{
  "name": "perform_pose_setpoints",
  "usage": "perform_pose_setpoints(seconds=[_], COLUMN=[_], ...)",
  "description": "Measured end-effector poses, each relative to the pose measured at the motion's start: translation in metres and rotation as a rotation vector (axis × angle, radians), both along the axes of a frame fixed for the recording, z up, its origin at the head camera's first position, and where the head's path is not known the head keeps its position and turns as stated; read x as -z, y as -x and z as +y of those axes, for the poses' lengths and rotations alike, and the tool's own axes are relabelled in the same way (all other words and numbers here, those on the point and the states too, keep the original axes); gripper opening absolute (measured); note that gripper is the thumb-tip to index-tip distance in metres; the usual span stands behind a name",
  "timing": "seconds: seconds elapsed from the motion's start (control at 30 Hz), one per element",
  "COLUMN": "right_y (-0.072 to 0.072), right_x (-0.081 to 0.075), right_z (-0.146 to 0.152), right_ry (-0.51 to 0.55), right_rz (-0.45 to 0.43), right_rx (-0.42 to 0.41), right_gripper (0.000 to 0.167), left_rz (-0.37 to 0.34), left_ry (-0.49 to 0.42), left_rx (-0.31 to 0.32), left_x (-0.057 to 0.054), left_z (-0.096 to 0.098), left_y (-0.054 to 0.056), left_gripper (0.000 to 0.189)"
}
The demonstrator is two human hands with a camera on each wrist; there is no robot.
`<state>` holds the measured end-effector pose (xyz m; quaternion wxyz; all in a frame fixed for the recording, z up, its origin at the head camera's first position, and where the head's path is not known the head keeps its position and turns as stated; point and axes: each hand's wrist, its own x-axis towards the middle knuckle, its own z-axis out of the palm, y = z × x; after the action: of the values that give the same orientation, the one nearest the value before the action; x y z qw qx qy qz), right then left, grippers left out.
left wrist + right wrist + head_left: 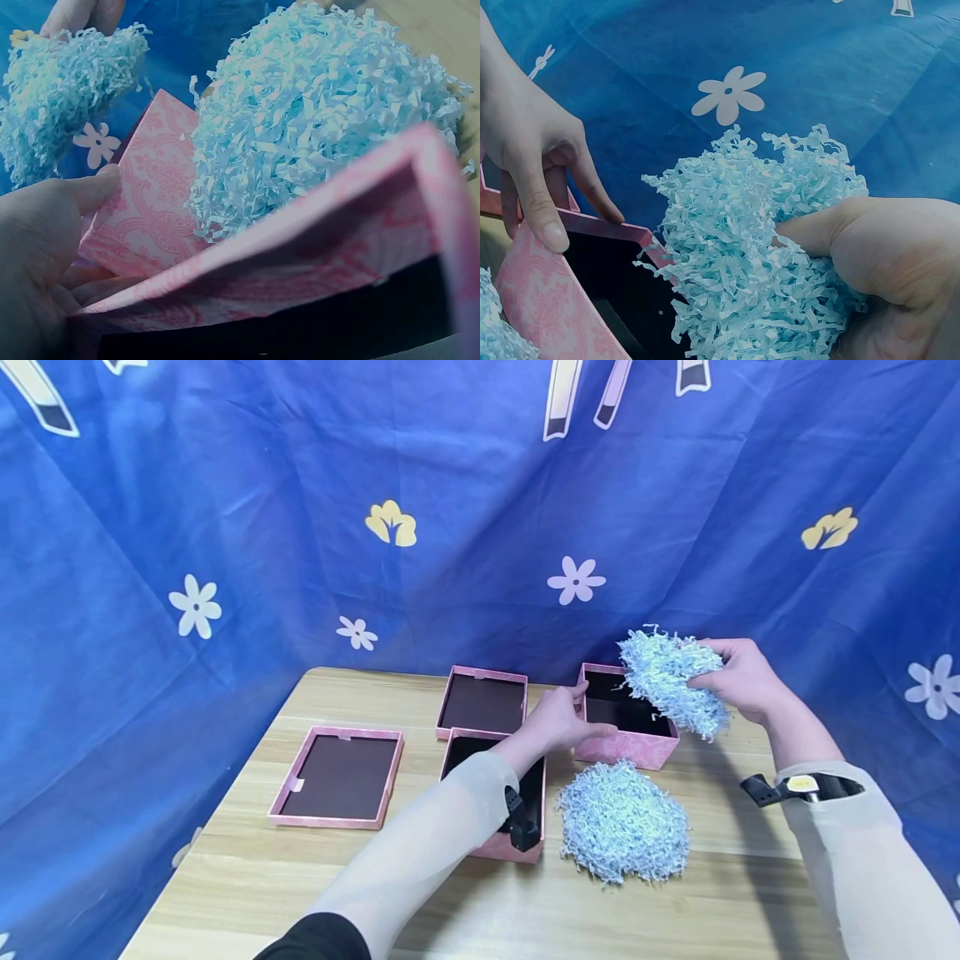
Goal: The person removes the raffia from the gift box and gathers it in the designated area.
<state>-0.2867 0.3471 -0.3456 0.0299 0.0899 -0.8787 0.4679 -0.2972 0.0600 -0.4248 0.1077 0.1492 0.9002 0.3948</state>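
My right hand (744,678) pinches a clump of light blue shredded paper (666,677) above the right side of a pink patterned box (626,747) with a dark inside. In the right wrist view, the thumb sinks into the shreds (742,262), and most of the other fingers are hidden. My left hand (553,720) holds that box at its left end; in the right wrist view its thumb lies on one rim and a finger reaches along another. A second heap of blue shredded paper (622,822) sits on the table in front of the box.
Another pink box (504,847) stands under my left forearm. Two shallow pink lids, one at the back (483,702) and one at the left (345,777), lie with their dark insides up. A blue patterned cloth (465,527) hangs behind the wooden table (225,877).
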Motion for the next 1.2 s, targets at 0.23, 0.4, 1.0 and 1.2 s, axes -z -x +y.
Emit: perform_pose_setpoints(seconds=[0.23, 0.4, 1.0, 1.2], right_y=[-0.002, -0.005, -0.013, -0.016], right_x=[0.001, 0.001, 0.013, 0.023], right_z=[0.014, 0.024, 0.064, 0.08], right_ry=[0.064, 0.086, 0.069, 0.066], right_rz=[0.032, 0.033, 0.036, 0.015], right_rx=[-0.01, -0.001, 0.037, 0.064], right_gripper=[0.058, 0.055, 0.056, 0.058], left_rz=[-0.004, 0.005, -0.006, 0.014], left_ry=[-0.034, -0.014, 0.008, 0.017], left_rx=[-0.006, -0.006, -0.034, -0.033], left_x=[0.0, 0.0, -0.003, -0.003], left_z=[0.0, 0.0, 0.0, -0.001], left_y=[0.0, 0.0, -0.003, -0.005], left_gripper=[0.106, 0.106, 0.107, 0.105])
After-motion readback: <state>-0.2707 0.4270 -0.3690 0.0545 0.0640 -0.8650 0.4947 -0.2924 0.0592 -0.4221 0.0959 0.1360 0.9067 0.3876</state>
